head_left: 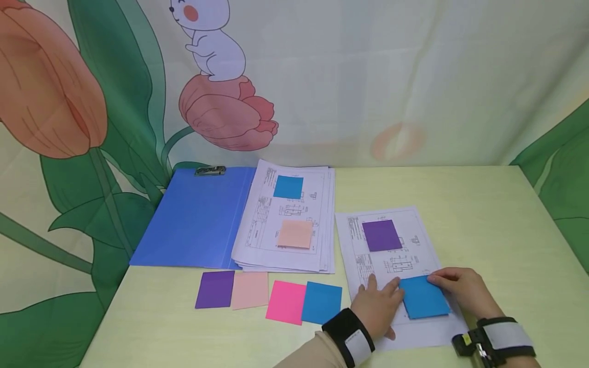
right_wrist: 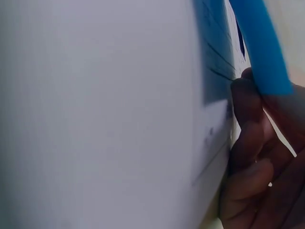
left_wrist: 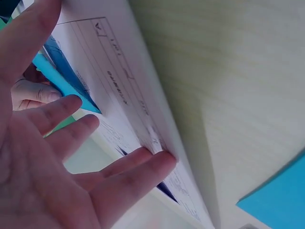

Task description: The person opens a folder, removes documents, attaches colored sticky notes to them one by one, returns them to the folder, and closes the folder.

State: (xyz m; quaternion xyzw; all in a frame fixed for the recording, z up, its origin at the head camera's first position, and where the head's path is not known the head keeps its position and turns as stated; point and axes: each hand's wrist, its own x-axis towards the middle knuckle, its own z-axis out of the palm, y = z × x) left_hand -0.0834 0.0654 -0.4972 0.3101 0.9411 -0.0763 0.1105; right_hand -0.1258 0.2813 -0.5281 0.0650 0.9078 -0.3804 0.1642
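Note:
A printed drawing sheet (head_left: 416, 335) lies on the right half of the table. My right hand (head_left: 468, 289) pinches the upper right corner of a blue sticky note (head_left: 425, 299) over the sheet's lower part. In the right wrist view, thumb and fingers (right_wrist: 248, 98) meet at that note's edge, and part of it stands off the paper. My left hand (head_left: 376, 308) rests on the sheet with fingers spread, its index fingertip at the note's left edge. The left wrist view shows those fingers (left_wrist: 138, 179) fairly straight. A purple note (head_left: 382, 235) sits higher on the sheet.
Left of the sheet, a blue clip folder (head_left: 193, 220) lies open beside a stack of printed sheets (head_left: 248, 250) bearing blue (head_left: 288, 187) and peach (head_left: 295, 234) notes. In front are purple (head_left: 214, 290), pale pink (head_left: 250, 290), bright pink (head_left: 286, 302) and blue (head_left: 321, 302) notes. A printed curtain (head_left: 345, 76) hangs behind.

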